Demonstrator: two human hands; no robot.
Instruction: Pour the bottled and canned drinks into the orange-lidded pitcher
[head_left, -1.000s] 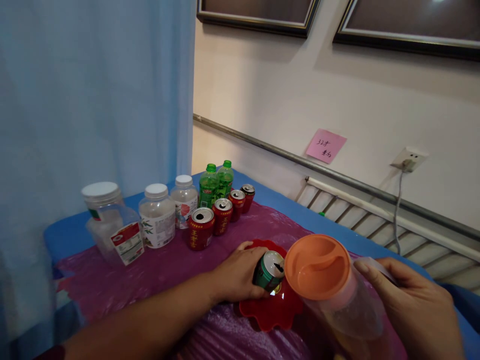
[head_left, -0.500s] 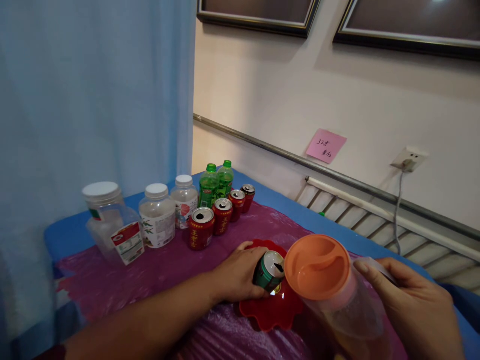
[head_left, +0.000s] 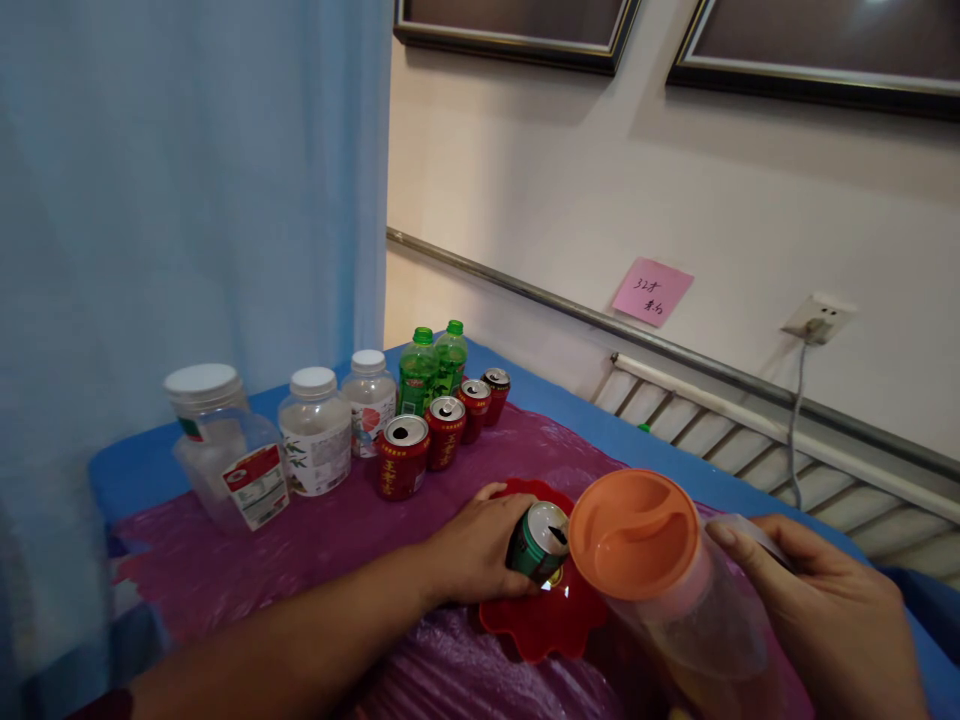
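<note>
My left hand (head_left: 486, 548) is wrapped round a green drink can (head_left: 534, 550), which leans slightly to the right with its silver top and mouth hole showing. Beneath the can lies a red scalloped plate (head_left: 517, 635). In my right hand (head_left: 832, 600) is the handle of a clear plastic pitcher (head_left: 712, 630) with an orange lid (head_left: 637, 535). The pitcher is tipped to the left, its lid edge right by the can's top. Some pale liquid shows inside its lower part. Whether liquid is running into the can is too small to tell.
Several red cans (head_left: 403, 465) stand in a row beyond my left hand. Behind them are two green bottles (head_left: 418, 375) and clear jars with white lids (head_left: 315, 440). Purple plastic sheeting (head_left: 330, 540) covers the blue table (head_left: 150, 460). A radiator (head_left: 705, 430) runs along the wall.
</note>
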